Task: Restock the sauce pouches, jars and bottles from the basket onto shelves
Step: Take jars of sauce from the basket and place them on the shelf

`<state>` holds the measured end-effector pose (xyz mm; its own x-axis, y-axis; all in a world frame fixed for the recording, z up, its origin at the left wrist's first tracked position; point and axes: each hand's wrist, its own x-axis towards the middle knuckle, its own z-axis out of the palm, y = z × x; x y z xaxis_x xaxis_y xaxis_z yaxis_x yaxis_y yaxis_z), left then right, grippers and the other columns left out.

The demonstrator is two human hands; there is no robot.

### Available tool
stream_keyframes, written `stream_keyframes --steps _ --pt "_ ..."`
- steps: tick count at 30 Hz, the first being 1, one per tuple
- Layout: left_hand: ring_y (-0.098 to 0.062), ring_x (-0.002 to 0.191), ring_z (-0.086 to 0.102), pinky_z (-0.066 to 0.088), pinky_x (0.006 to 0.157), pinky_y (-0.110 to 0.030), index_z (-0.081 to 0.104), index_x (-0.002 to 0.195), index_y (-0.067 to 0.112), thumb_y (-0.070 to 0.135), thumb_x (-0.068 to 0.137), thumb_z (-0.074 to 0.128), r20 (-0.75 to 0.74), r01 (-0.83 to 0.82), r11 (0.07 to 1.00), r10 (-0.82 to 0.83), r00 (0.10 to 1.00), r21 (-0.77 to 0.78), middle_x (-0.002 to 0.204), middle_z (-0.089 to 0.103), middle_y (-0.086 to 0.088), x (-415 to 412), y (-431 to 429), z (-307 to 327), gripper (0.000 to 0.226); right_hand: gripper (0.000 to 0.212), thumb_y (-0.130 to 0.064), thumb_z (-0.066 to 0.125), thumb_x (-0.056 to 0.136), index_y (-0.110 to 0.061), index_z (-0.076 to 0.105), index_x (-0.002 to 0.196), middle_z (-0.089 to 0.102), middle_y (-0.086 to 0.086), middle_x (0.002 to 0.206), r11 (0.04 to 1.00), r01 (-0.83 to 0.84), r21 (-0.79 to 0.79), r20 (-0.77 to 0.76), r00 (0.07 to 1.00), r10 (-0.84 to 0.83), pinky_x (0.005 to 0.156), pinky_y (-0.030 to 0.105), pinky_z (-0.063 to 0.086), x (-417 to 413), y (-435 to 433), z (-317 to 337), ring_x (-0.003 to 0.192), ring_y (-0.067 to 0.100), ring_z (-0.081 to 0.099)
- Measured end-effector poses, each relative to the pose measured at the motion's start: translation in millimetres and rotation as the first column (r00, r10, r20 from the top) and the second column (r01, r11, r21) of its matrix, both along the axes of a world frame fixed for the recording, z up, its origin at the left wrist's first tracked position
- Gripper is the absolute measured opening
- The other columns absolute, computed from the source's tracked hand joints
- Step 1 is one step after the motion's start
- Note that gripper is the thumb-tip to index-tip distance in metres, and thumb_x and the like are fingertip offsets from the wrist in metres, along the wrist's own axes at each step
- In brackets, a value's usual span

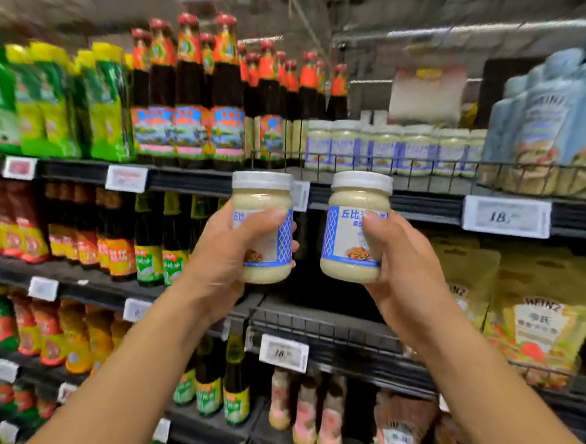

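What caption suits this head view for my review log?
The left hand grips the left jar and the right hand the right jar, held below a row of matching jars.

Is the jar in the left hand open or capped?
Capped: a white lid sits squarely on the jar, which the left hand grips upright.

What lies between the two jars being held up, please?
Nothing: the head view shows an open gap between the left-hand jar and the right-hand jar, only the shelf edge behind.
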<state>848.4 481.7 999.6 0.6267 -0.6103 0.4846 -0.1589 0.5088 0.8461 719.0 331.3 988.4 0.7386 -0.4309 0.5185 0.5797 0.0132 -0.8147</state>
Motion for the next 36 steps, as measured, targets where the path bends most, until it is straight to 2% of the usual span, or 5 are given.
stream_keyframes --steps 11,16,25,31,36 --pt "-0.014 0.072 0.071 0.059 0.066 -0.034 0.078 0.084 0.023 0.032 0.073 0.072 0.185 0.235 0.972 -0.234 0.954 0.014 0.081 0.073 -0.001 35.6 -27.0 86.2 0.016 0.048 -0.028 0.076 0.072 -0.011 0.064 0.115 0.073 0.012 0.112 0.986 0.097 -0.138 0.013 0.995 -0.096 0.074 0.047 0.059 9.1 -19.2 87.1 0.101 0.028 0.072" --pt "-0.023 0.085 0.067 0.055 0.075 -0.04 0.066 0.116 0.011 0.037 0.068 0.075 0.271 0.211 0.977 -0.214 0.939 0.039 0.1 0.066 -0.013 49.3 -52.6 127.1 0.056 0.048 -0.02 0.072 0.074 -0.006 0.065 0.118 0.074 0.012 0.11 0.958 0.153 -0.241 -0.026 0.986 -0.164 0.086 0.06 0.057 20.1 -47.9 134.5 0.103 0.029 0.071" --pt "-0.019 0.089 0.07 0.056 0.081 -0.038 0.073 0.109 0.013 0.038 0.068 0.079 0.427 0.029 0.984 -0.104 0.898 0.178 0.099 0.075 -0.006 76.7 -106.0 182.6 0.048 0.05 -0.034 0.075 0.063 -0.011 0.065 0.105 0.07 0.005 0.088 0.74 0.369 -0.562 -0.106 0.855 -0.507 0.056 0.024 0.052 29.0 -118.6 201.1 0.073 0.014 0.07" --pt "-0.008 0.081 0.072 0.053 0.06 -0.022 0.07 0.102 0.023 0.031 0.062 0.087 0.544 -0.033 0.934 -0.178 0.82 0.355 0.088 0.074 0.005 89.8 -146.8 191.7 0.045 0.018 -0.022 0.076 0.079 -0.016 0.071 0.095 0.074 0.012 0.092 0.675 0.322 -0.664 -0.238 0.765 -0.598 0.068 0.033 0.057 36.6 -156.9 202.1 0.08 0.014 0.068" --pt "-0.016 0.087 0.069 0.055 0.08 -0.036 0.065 0.109 0.005 0.024 0.067 0.09 0.65 -0.173 0.845 -0.242 0.721 0.506 0.09 0.072 -0.004 94.9 -179.3 192.7 0.053 0.03 -0.016 0.081 0.078 -0.002 0.067 0.1 0.069 0.007 0.083 0.701 0.231 -0.675 -0.391 0.693 -0.606 0.085 0.037 0.061 39.7 -170.6 193.8 0.078 0.017 0.069"
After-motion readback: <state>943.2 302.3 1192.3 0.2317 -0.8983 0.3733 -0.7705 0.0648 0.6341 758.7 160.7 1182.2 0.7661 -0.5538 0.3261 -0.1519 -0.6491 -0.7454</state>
